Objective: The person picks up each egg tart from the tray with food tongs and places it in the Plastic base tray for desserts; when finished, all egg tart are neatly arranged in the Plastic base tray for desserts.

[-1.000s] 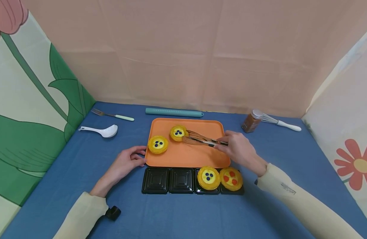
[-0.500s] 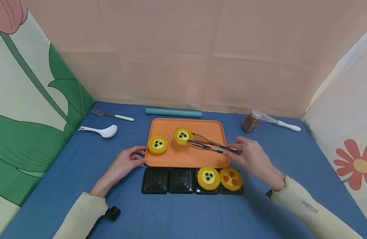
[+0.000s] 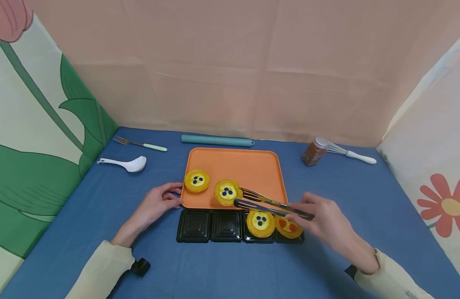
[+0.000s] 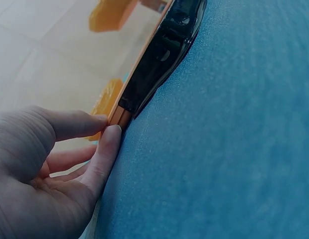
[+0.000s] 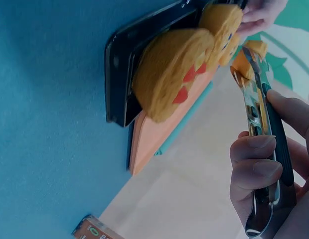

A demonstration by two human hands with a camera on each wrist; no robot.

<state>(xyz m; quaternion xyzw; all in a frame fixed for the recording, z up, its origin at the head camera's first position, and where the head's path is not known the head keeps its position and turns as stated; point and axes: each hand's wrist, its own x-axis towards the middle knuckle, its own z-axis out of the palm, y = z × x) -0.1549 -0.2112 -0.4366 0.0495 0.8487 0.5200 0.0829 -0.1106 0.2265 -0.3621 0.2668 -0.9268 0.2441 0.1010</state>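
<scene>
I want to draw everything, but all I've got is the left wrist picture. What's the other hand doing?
Observer: The right hand is gripping some tongs.
Operator: Ooh! Have the tongs got something?
Observer: Yes, a yellow tart with dark dots on top is at their tips.
Operator: I see a bit of the black tray. What's in it?
Observer: In the head view, its two compartments on the right have a tart each: a dark-dotted one and, at the far right, a red-topped one.
</scene>
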